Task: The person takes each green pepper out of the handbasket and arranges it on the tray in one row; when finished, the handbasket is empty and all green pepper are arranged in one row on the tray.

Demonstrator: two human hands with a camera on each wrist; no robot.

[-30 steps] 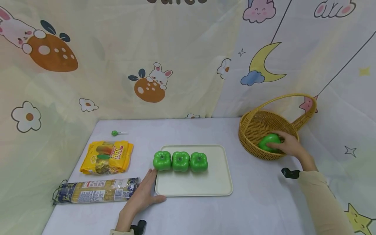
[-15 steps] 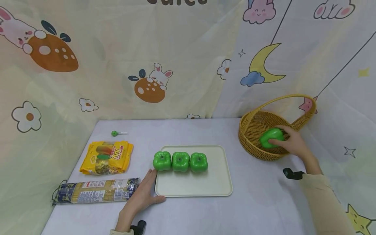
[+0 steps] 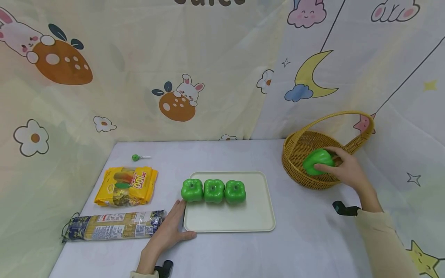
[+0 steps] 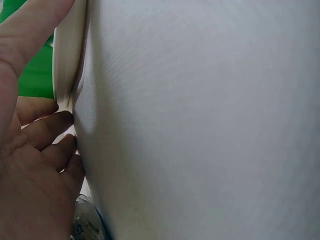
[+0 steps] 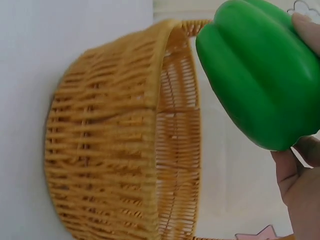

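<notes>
My right hand (image 3: 349, 172) grips a glossy green bell pepper (image 3: 317, 162) between thumb and fingers. In the right wrist view the pepper (image 5: 260, 75) is clear of the rim of the wicker basket (image 5: 115, 125). From the head, pepper and fingers appear over the opening of this basket (image 3: 295, 156). On the left, my left hand (image 3: 167, 229) lies with extended fingers and spread thumb at the near left corner of a cream tray (image 3: 257, 216). Three more green bell peppers (image 3: 214, 191) sit in a row along the tray's left and middle.
A pack of spaghetti (image 3: 114, 226) lies just left of my left hand. Behind it is a yellow snack bag (image 3: 126, 186), with a green lollipop (image 3: 135, 157) farther back. The basket's tall handle (image 3: 333, 114) arches over its opening. A printed cloth hangs behind the table.
My right hand has lifted the bell pepper from lower inside the basket; in the last half second it shifted slightly left. My left hand, the tray and the three peppers have stayed put.
</notes>
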